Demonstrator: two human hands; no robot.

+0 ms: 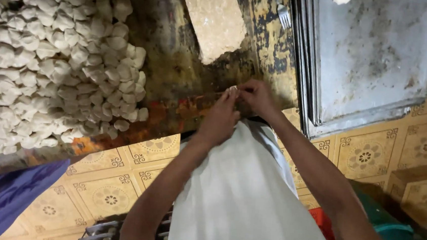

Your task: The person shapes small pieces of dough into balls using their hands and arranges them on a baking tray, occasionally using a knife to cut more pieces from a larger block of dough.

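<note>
Both my hands are up at the near edge of the worn table [186, 82], fingertips pinched together on one small piece of dough [233, 88]. My left hand [218, 121] comes up from below and my right hand [257, 97] meets it from the side, so the little piece sits squeezed between the two sets of fingers, just above the table edge. Honestly it's mostly hidden by my fingers, only a pale bit peeks out.

Off to my left there's a big heap of finished dough pieces [51, 56] covering that end of the table. Straight ahead sits a big pale block of dough [214, 16], and a fork [283, 11] lies just beside it near the metal tray [381, 52], which has one piece at its far edge. Patterned yellow floor tiles [373, 153] are below, and my light apron [238, 198] hangs between my arms.
</note>
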